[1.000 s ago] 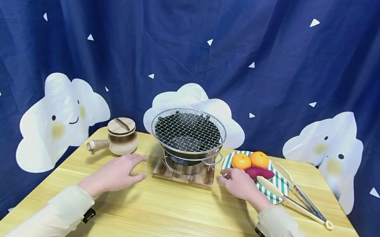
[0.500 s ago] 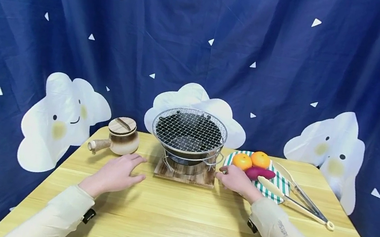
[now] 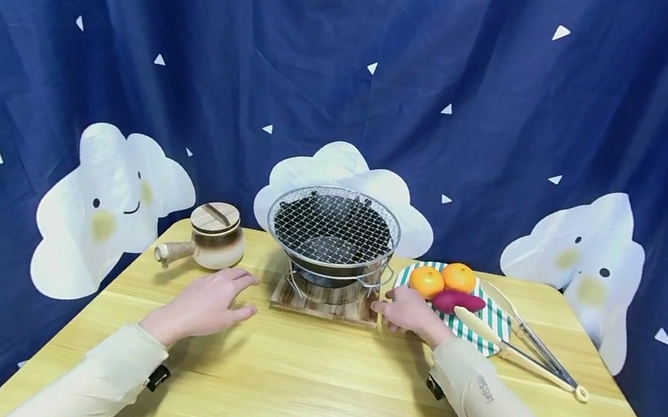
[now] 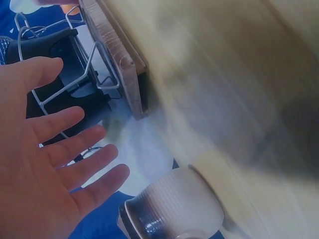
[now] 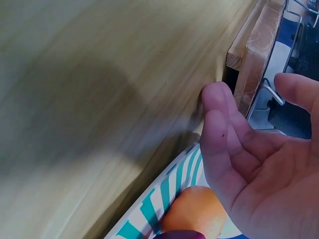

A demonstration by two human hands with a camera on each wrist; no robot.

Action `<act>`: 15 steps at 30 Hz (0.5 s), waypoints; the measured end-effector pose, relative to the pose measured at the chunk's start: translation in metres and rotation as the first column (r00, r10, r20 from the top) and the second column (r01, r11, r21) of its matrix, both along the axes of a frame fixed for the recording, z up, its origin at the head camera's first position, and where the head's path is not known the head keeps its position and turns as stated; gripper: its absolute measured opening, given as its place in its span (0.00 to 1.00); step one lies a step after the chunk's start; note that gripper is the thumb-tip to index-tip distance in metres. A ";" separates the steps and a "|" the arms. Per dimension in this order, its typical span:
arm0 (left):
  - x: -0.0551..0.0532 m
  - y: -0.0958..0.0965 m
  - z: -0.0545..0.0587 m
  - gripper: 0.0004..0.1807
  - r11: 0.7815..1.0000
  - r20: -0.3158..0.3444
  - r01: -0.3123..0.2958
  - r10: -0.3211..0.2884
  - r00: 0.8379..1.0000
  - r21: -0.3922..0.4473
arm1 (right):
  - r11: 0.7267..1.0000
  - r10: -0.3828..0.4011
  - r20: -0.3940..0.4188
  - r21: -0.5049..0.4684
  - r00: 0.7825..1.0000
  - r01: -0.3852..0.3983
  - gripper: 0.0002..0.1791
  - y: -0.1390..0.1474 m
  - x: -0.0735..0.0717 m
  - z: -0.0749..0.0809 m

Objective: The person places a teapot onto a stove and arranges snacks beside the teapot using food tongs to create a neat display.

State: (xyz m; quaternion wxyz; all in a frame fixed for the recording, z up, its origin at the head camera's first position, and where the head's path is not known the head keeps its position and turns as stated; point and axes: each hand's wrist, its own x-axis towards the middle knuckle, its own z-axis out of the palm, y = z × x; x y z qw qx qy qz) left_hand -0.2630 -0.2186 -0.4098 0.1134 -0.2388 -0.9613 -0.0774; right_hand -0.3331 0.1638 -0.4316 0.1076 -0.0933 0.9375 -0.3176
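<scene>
One left hand [image 3: 203,307], one right hand [image 3: 412,313], thumbs apart from fingers, flank a tabletop grill [image 3: 333,230] near the desk's [image 3: 295,370] far edge.

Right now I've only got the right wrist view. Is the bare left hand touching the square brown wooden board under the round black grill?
Observer: No, the left hand is off the board to its left, fingers spread.

Engineer: Anything else on that side?

Observer: Yes, a round brown-and-cream pot with a flat wooden lid on it.

Engineer: And on the green-and-white striped plate, how many round orange fruits?

Observer: Two, side by side; your view shows one.
</scene>
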 end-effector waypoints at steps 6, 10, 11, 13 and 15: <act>0.000 0.002 0.001 0.31 1.000 0.001 0.014 -0.014 1.000 -0.012 | 1.000 0.000 0.013 0.005 1.000 0.000 0.17 -0.007 -0.003 -0.002; 0.000 0.002 0.000 0.31 1.000 0.004 0.012 -0.012 1.000 -0.015 | 1.000 -0.007 0.029 0.010 1.000 0.006 0.16 -0.012 -0.002 -0.001; 0.000 0.002 0.000 0.31 1.000 0.003 0.013 -0.013 1.000 -0.014 | 1.000 -0.008 0.030 0.010 1.000 0.008 0.17 -0.014 -0.002 -0.001; -0.001 0.001 -0.002 0.30 1.000 -0.003 0.014 -0.014 1.000 -0.017 | 1.000 -0.011 0.029 0.008 1.000 0.011 0.20 -0.016 -0.001 0.000; 0.000 0.001 -0.002 0.30 1.000 -0.006 0.015 -0.015 1.000 -0.017 | 1.000 -0.012 0.031 0.005 0.999 0.012 0.24 -0.017 0.000 0.001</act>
